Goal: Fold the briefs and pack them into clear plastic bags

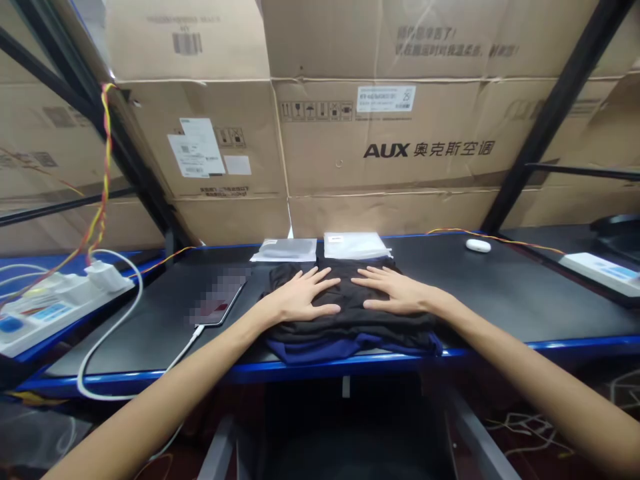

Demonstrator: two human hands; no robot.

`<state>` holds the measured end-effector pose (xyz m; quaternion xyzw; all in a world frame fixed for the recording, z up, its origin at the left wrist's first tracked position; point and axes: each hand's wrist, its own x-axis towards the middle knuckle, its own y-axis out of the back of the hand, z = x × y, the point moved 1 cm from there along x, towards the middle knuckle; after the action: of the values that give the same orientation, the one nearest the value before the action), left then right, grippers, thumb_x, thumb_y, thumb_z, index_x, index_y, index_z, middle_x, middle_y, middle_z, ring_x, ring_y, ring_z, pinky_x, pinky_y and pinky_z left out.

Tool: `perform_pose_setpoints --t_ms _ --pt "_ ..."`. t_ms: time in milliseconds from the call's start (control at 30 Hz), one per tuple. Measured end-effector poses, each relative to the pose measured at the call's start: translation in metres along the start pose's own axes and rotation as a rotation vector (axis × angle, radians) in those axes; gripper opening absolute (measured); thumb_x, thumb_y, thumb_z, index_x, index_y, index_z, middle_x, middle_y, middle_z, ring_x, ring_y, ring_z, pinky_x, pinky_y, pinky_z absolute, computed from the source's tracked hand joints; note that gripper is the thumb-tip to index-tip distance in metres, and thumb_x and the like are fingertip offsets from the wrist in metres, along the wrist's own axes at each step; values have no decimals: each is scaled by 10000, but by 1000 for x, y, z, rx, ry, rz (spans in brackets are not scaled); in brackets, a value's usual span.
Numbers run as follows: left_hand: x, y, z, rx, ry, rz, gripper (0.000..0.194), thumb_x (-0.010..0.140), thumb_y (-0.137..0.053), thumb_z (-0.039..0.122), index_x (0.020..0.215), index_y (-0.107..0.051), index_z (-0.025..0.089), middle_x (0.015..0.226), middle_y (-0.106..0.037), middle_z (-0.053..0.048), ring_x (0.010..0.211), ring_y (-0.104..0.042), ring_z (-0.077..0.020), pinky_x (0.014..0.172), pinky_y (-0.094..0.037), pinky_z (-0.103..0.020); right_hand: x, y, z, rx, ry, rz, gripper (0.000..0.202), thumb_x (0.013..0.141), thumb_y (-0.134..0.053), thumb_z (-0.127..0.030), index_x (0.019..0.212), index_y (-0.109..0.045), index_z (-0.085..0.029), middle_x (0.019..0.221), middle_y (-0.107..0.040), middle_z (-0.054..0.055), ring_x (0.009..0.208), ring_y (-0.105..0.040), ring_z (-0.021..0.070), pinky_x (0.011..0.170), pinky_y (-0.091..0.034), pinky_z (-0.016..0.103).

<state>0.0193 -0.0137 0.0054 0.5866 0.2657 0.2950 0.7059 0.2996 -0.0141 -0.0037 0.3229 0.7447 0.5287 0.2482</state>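
Note:
A stack of black cloth [350, 323], perhaps folded garments, lies at the front edge of the desk, with dark blue cloth [320, 349] showing beneath it. My left hand [305, 297] rests flat on the left part of the black cloth, fingers spread and pointing inward. On the right part lies my right hand [395, 291], also flat with its fingers apart. Neither hand grips anything. Just behind the stack are two flat plastic packets, a left packet [285, 249] with something grey inside and a whiter right packet [356, 244].
A phone [220, 300] with a white charging cable [135, 313] lies to the left. Power strips stand at the far left [55, 307] and far right [603, 272]. A small white case [478, 246] sits at the back right. Cardboard [320, 160] walls the rear behind black metal posts.

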Motion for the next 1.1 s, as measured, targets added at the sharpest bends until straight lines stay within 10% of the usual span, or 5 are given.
perform_pose_setpoints --t_ms 467,600,733,1100 --pt "7 8 -8 -53 -19 20 617 989 -303 641 1519 -371 332 1604 -317 -22 1477 -302 -287 1206 -243 -474 1 2 2 43 6 14 749 890 -487 -718 1521 -373 -331 1629 -237 38 1508 -167 319 1231 -110 542" --pt "26 23 -30 62 37 205 472 998 -369 342 1426 -521 217 1397 -598 -68 1257 -581 -255 1085 -431 -375 -1 3 2 50 4 29 741 888 -496 -713 1511 -400 -323 1618 -276 29 1504 -192 309 1234 -146 520" --pt "43 32 -66 265 139 243 590 788 -515 66 1355 -589 211 1399 -589 -89 1291 -547 -284 1076 -442 -383 -1 5 2 69 7 35 737 883 -512 -706 1499 -426 -310 1610 -297 35 1499 -208 315 1231 -160 526" --pt "46 25 -106 423 241 255 591 843 -449 47 1400 -529 224 1368 -610 -99 1197 -602 -278 998 -477 -383 -1 4 4 48 22 42 739 891 -486 -716 1503 -420 -307 1613 -294 33 1500 -212 301 1231 -170 502"
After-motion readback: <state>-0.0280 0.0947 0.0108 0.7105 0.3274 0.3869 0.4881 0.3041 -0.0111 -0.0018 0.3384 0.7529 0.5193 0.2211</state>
